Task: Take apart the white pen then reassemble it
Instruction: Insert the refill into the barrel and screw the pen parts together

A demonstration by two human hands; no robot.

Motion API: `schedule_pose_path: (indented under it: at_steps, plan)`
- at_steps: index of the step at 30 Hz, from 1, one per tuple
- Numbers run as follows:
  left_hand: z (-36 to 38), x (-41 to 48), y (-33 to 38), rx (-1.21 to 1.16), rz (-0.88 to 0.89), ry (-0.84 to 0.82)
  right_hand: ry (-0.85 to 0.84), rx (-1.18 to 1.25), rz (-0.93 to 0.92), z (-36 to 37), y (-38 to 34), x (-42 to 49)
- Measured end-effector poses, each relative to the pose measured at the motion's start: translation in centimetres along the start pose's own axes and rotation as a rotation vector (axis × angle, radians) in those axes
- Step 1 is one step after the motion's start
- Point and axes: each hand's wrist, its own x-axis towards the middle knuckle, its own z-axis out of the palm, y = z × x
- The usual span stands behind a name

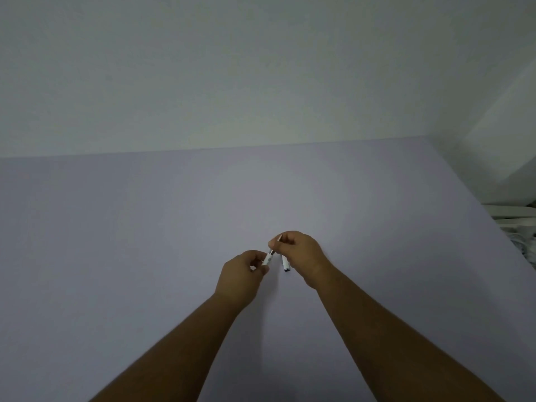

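While the lilac table [145, 242] lies bare out to its far edge at the wall [203, 68], left hand [240, 278] pinches the white pen barrel [268, 259], long axis slanting up-right; right hand [301, 252] grips its thin refill tip [279, 238] and a second white piece [285, 264] pointing down

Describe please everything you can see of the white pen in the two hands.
The slim white plastic pen is held tilted above the pale lilac surface, in separate parts. The left hand grips the white barrel; its dark collar points up to the right hand, whose fingertips pinch a thin pointed piece. A second white piece with a dark end hangs below the right hand.
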Motion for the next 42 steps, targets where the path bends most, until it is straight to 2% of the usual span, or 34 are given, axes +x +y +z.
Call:
schedule_pose_path:
  at_steps: [4,8,13,18,22,27,31,35,40,42]
  plan:
    - [0.28,-0.10,0.30,-0.007,0.003,-0.008,0.030,-0.078,0.023,-0.03,-0.45,-0.28]
    - [0.33,0.01,0.48,-0.027,-0.011,0.002,-0.019,0.054,0.030,-0.03,-0.53,-0.23]
    - [0.52,0.03,0.84,-0.017,0.000,0.005,0.063,-0.113,0.023,0.08,-0.50,-0.33]
    - [0.13,0.13,0.81,-0.041,-0.003,0.016,-0.031,0.064,0.042,-0.27,-0.54,-0.23]
    - [0.14,0.11,0.90,-0.021,-0.006,0.015,0.015,-0.070,0.030,-0.13,-0.53,-0.42]
    - [-0.04,0.10,0.82,-0.036,-0.018,0.022,-0.051,0.099,0.014,-0.39,-0.62,-0.44]
    - [0.09,-0.07,0.87,-0.008,-0.006,-0.009,0.004,-0.055,0.062,-0.34,-0.73,-0.44]
    - [0.00,-0.06,0.88,-0.010,-0.007,-0.004,-0.062,0.077,0.057,-0.45,-0.72,-0.49]
    - [0.15,-0.20,0.94,0.013,0.004,-0.009,0.014,-0.061,0.088,-0.42,-0.51,-0.58]
    - [0.20,-0.15,0.86,0.003,-0.006,-0.006,-0.035,0.031,0.079,-0.43,-0.32,-0.60]
